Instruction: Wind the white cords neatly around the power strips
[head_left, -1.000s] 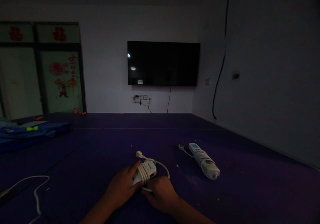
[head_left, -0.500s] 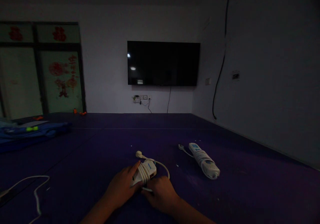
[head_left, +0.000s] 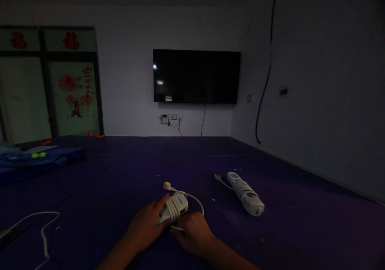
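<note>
A white power strip (head_left: 179,201) lies on the purple table in front of me, with several turns of its own cord (head_left: 173,210) around its body. My left hand (head_left: 149,220) grips its near left part, forefinger along the turns and thumb below. On the other side, my right hand (head_left: 192,228) is closed on the cord close to the strip; its fingertips are partly hidden. The plug (head_left: 167,186) rests just beyond the strip, and a loop of cord runs from it round to my right hand.
Right of my hands lies a second white power strip (head_left: 246,193), wrapped in its cord, with its plug (head_left: 217,177) beside it. A loose white cable (head_left: 45,234) curves at the left. Blue cloth (head_left: 57,157) lies at far left. The purple surface (head_left: 135,169) extends to the walls.
</note>
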`<state>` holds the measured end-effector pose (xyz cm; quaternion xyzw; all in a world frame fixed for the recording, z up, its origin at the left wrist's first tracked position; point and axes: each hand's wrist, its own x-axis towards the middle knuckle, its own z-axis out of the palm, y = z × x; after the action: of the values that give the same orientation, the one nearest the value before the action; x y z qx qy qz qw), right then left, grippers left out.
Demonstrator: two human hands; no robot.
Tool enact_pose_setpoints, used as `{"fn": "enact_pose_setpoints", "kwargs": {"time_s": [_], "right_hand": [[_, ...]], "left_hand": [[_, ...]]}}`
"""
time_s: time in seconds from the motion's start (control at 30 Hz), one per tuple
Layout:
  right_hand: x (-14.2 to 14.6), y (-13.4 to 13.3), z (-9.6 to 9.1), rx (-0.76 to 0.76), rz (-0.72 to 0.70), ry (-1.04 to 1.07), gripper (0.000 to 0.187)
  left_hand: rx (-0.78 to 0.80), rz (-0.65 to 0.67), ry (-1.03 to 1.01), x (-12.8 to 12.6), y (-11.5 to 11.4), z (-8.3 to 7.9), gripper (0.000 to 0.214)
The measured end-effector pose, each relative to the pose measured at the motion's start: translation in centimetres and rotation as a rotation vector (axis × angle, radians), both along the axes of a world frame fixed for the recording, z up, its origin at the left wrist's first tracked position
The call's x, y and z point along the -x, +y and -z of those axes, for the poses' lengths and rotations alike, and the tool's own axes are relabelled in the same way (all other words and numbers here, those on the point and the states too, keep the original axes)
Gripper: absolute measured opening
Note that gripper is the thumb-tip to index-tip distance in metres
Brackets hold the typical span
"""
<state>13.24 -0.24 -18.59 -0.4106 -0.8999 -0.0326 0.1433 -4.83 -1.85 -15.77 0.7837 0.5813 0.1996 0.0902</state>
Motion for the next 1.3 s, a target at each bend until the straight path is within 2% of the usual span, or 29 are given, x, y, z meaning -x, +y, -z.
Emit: {"fn": "enact_pose_setpoints", "kwargs": {"time_s": [0.9,1.3], "right_hand": [[0.00,0.10,-0.04,0.025,-0.005,0.009,0.021],[0.02,-0.14,-0.34,0.044,0.011,-0.005,0.023]], "left_hand": [[-0.032,0.010,-0.002,0.08,0.05,0.24,0.064],[0.001,0.004,-0.010,0.06,-0.15,-0.01,0.064]]}}
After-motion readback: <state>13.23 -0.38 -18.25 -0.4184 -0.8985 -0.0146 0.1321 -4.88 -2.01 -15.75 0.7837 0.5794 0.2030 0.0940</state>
